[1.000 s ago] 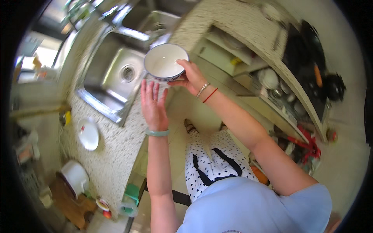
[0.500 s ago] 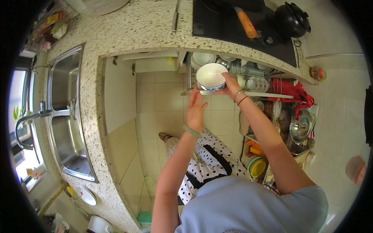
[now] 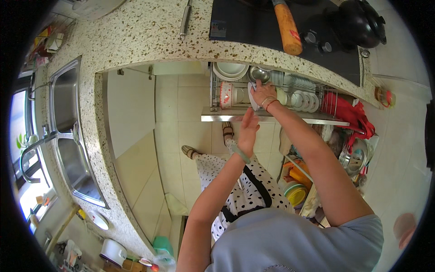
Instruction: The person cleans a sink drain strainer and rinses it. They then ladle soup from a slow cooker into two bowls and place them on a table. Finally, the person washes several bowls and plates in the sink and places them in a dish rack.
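Observation:
My right hand (image 3: 264, 94) reaches into the pulled-out wire drawer rack (image 3: 277, 117) and grips a white bowl (image 3: 252, 97), which now stands tilted on its side among the other dishes. Its inside is turned away, and my fingers cover part of it. Just in front of the drawer's metal edge is my left hand (image 3: 248, 132), with fingers stretched and nothing in them. To the left of the held bowl sits a white bowl with a red pattern (image 3: 226, 94). Behind lie stacked white bowls (image 3: 231, 70) and a steel bowl (image 3: 259, 73); several white cups (image 3: 304, 100) stand to the right.
Above the drawer runs the speckled countertop (image 3: 149, 45) with a black cooktop (image 3: 253, 31), a wooden-handled pan (image 3: 288, 34) and a black pot (image 3: 360, 25). A red bag (image 3: 351, 115) hangs at the right. An open cabinet door (image 3: 131, 109) and a double sink (image 3: 68, 104) are left.
My right hand has lowered the bowl into the drawer and turned it on its side. My left hand has come off the bowl and drawn back slightly toward me.

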### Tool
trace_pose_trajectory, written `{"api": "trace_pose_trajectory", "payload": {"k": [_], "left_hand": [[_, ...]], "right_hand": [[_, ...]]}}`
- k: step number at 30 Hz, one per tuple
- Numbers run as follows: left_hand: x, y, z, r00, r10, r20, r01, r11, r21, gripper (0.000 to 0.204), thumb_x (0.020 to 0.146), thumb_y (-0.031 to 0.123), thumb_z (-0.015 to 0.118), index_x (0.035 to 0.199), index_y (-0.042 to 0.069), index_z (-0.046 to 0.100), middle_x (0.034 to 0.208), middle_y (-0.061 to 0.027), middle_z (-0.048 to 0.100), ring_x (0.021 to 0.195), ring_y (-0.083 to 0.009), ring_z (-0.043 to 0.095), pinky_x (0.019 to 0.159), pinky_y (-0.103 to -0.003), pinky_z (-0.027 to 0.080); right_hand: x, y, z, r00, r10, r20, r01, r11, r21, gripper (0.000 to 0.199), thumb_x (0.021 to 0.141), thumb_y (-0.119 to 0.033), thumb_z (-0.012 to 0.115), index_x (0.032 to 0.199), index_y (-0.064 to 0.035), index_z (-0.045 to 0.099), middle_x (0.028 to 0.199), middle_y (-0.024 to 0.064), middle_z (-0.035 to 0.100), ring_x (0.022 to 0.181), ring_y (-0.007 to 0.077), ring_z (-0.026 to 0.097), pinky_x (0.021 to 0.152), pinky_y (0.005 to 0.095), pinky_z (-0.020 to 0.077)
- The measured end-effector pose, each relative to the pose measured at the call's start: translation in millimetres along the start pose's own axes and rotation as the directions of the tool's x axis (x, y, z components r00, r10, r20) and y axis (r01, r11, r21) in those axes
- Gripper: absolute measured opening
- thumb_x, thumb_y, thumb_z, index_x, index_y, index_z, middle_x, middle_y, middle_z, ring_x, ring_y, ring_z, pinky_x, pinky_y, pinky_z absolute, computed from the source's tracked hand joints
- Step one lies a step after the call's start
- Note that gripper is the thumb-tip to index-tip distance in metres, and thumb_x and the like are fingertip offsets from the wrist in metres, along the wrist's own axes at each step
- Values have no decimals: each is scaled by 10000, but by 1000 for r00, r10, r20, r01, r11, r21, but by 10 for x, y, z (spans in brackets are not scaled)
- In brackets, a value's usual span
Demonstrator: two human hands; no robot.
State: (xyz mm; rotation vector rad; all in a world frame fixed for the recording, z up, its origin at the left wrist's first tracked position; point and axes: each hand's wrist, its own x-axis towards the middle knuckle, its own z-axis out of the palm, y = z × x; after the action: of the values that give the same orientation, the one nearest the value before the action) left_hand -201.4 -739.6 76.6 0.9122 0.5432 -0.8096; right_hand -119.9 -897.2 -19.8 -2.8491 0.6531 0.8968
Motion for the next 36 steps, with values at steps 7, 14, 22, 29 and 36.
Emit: {"api": "trace_pose_trajectory", "payload": {"k": [7,14,22,29,36], "left_hand": [[-23,168,-35,1000,1,-30,-2,1000,-25,546,952,256,520,1429,75,323,1429,-105,365,1300,-212,381,1036,-353,361],[-84,299,-164,997,24,-69,-28,998,-64,537,955,257,513,1420,63,329,1419,-108,377,1304,-211,375,1036,-337,358],[-156,365,-287,995,47,-91,-55,994,-90,502,969,252,493,1411,64,349,1385,-92,418,1244,-185,419,1017,-325,374],[-267,441,-362,993,38,-110,-51,992,-117,475,974,264,487,1395,70,382,1349,-79,454,1236,-179,429,1017,-325,377],[-374,460,-614,989,82,-122,-99,985,-140,447,976,273,479,1362,58,418,1333,-81,467,1236,-182,434,1009,-335,393]], "right_hand": [[134,-206,78,999,-6,32,8,997,-73,582,892,-501,416,1268,-59,468,1261,305,479,1148,438,493,955,459,427],[262,-433,72,993,-61,106,58,998,27,656,906,-518,350,1242,27,494,1170,258,583,1117,384,549,986,416,409],[550,-574,428,986,10,166,-27,995,96,703,907,-536,250,1232,34,504,1193,271,564,1127,387,538,992,423,400],[436,-760,429,973,125,195,-141,987,72,717,904,-565,244,1338,-18,406,1223,317,521,1164,402,504,987,452,399],[400,-759,440,981,119,156,-137,984,111,720,901,-600,257,1301,-37,459,1224,253,546,1148,378,508,966,443,410]]}}
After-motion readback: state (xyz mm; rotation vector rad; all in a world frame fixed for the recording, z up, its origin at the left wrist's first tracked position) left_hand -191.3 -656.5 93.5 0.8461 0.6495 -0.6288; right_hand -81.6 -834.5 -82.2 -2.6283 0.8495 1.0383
